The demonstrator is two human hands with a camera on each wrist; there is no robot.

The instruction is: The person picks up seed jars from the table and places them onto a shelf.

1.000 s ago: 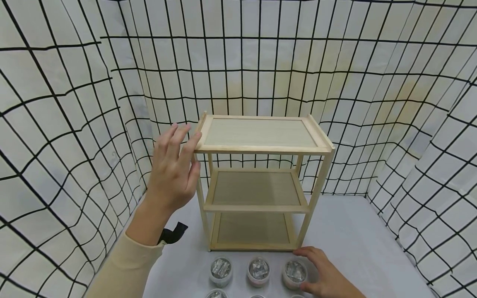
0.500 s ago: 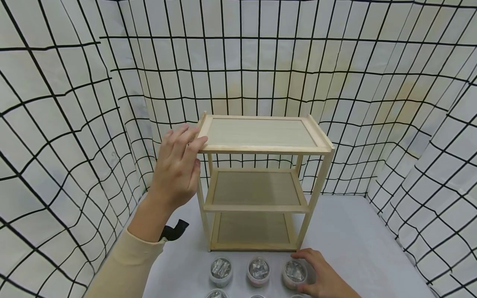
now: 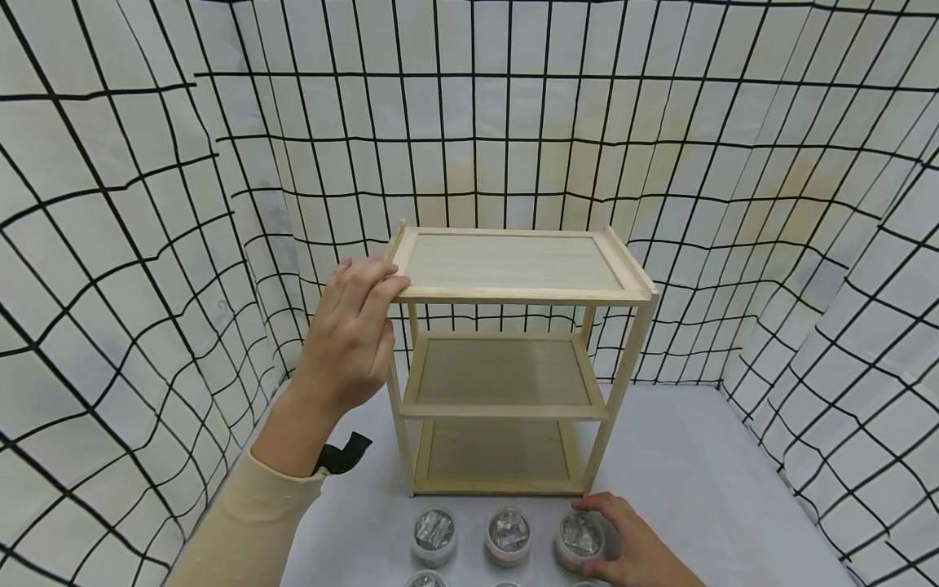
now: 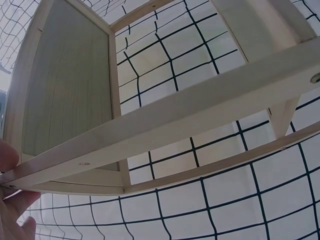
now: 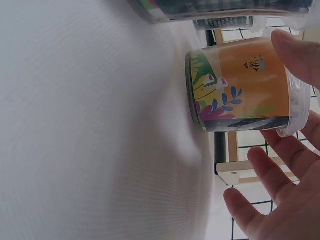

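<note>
A light wooden three-tier shelf (image 3: 513, 294) stands upright on the white cloth. My left hand (image 3: 350, 342) grips its top left front corner; in the left wrist view fingertips (image 4: 7, 157) lie on either side of the frame's end. At the shelf's foot, my right hand (image 3: 632, 540) holds a small round clear-lidded jar (image 3: 580, 538) between thumb and fingers near the lid. Silvery wrapped contents show through that lid. In the right wrist view the jar (image 5: 245, 82) has an orange label with a bee, leaves and flowers, and the other fingers spread loosely beside it.
Two similar jars, one in the middle (image 3: 508, 535) and one at left (image 3: 434, 535), stand in a row before the shelf. More jars (image 3: 427, 579) are cut off at the bottom edge. White walls with black grid netting (image 3: 477, 122) enclose the table on three sides.
My left hand has moved right onto the shelf's top corner, and its fingers have bent down over the edge. The right hand has shifted slightly at the jar, which stays in place.
</note>
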